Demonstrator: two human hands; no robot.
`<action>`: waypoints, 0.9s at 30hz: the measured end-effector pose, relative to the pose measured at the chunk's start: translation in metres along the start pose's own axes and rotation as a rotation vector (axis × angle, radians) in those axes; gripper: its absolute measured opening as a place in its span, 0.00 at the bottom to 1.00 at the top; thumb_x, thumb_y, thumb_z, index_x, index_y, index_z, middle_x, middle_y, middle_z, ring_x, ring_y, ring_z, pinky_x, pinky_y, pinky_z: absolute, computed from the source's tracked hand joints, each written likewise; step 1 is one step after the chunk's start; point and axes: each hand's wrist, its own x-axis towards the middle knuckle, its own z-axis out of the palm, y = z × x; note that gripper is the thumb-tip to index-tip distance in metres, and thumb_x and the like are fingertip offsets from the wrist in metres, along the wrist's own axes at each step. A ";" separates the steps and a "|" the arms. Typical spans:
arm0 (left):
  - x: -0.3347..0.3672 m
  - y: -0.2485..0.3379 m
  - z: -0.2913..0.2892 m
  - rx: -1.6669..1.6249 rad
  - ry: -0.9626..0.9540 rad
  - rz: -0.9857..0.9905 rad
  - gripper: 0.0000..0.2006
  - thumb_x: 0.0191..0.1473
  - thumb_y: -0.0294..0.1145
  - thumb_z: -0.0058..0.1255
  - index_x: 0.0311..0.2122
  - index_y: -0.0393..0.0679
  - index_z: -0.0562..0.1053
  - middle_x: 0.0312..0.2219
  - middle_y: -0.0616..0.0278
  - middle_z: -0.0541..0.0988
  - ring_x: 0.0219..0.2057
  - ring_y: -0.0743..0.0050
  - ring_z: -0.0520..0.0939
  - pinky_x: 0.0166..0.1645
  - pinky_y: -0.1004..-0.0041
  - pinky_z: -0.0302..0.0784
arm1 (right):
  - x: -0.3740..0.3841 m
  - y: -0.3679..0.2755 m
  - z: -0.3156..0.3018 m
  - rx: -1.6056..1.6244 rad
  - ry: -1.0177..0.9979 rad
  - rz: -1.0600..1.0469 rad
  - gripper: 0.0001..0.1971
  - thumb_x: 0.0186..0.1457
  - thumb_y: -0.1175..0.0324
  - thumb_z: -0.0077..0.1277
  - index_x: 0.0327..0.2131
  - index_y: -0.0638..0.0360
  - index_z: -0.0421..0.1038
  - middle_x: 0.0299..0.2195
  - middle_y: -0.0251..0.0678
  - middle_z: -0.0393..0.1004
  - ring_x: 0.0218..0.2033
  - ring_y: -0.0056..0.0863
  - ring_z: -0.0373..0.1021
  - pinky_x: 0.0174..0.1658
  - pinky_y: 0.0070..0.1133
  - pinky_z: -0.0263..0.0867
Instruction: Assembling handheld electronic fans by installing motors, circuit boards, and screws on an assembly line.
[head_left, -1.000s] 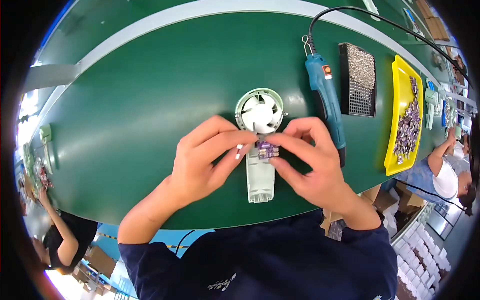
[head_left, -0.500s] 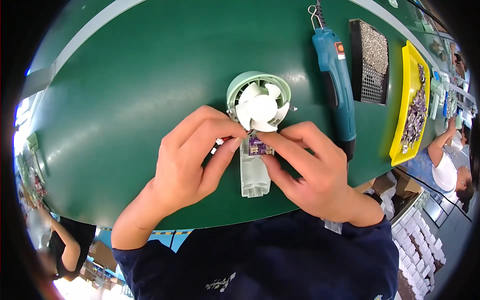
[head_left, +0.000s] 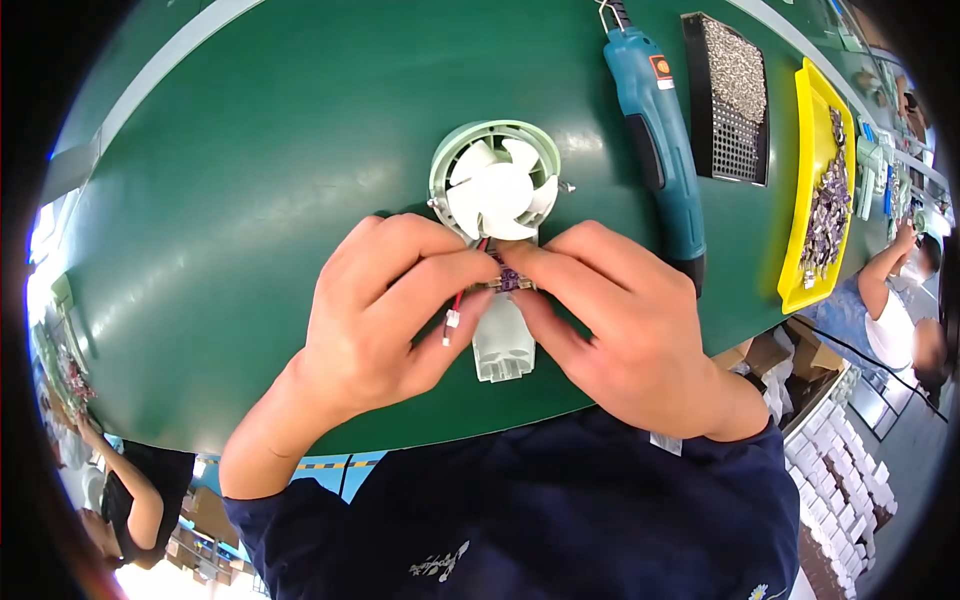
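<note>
A small handheld fan [head_left: 500, 195] with white blades and a pale green ring lies on the bench, its blades facing up. Its light handle shell [head_left: 504, 350] stretches toward me, hollow side up. Over the upper part of the shell, a small purple circuit board [head_left: 508, 281] is pinched between both hands. My left hand [head_left: 370, 310] has its thumb and forefinger closed at the board's left edge. My right hand [head_left: 635, 325] grips the right edge the same way. Red and black wires with white plugs [head_left: 453, 318] hang beside my left fingers. The fingertips partly cover the board.
To the right lies a teal electric screwdriver [head_left: 655, 140]. Beyond it are a black tray [head_left: 735, 150] of small metal screws and a yellow bin [head_left: 800, 270] of circuit boards. Other people work at both sides. White stacked pieces [head_left: 840, 490] stand at lower right.
My left fingers have moved from the wires to the board's left edge, and the plugs now hang lower. My right hand still holds the board. The whole view has shifted slightly.
</note>
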 end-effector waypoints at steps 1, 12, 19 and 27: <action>-0.001 0.001 0.003 0.024 0.025 0.003 0.16 0.41 0.18 0.67 0.38 0.41 0.78 0.32 0.59 0.78 0.27 0.63 0.77 0.30 0.68 0.71 | 0.001 0.001 0.000 0.001 0.001 0.003 0.20 0.45 0.81 0.67 0.45 0.62 0.80 0.30 0.34 0.74 0.26 0.30 0.73 0.28 0.24 0.69; -0.004 0.013 0.011 0.026 0.138 -0.108 0.10 0.44 0.15 0.67 0.34 0.39 0.82 0.34 0.61 0.74 0.24 0.73 0.76 0.25 0.73 0.72 | -0.012 0.003 -0.015 0.099 0.200 0.041 0.18 0.49 0.78 0.67 0.46 0.63 0.80 0.30 0.32 0.76 0.26 0.25 0.73 0.30 0.21 0.69; -0.005 0.013 0.016 -0.040 0.168 -0.154 0.09 0.45 0.13 0.66 0.34 0.36 0.82 0.33 0.62 0.73 0.22 0.80 0.73 0.24 0.77 0.67 | -0.013 0.041 -0.015 -0.403 0.360 0.319 0.28 0.57 0.62 0.65 0.57 0.64 0.70 0.46 0.43 0.75 0.42 0.37 0.74 0.46 0.29 0.71; -0.002 0.016 0.014 -0.020 0.154 -0.151 0.09 0.45 0.13 0.67 0.34 0.35 0.82 0.33 0.62 0.73 0.23 0.81 0.74 0.25 0.78 0.68 | -0.024 0.043 -0.055 0.845 0.331 0.541 0.26 0.64 0.61 0.57 0.58 0.68 0.65 0.41 0.42 0.75 0.39 0.30 0.74 0.40 0.28 0.71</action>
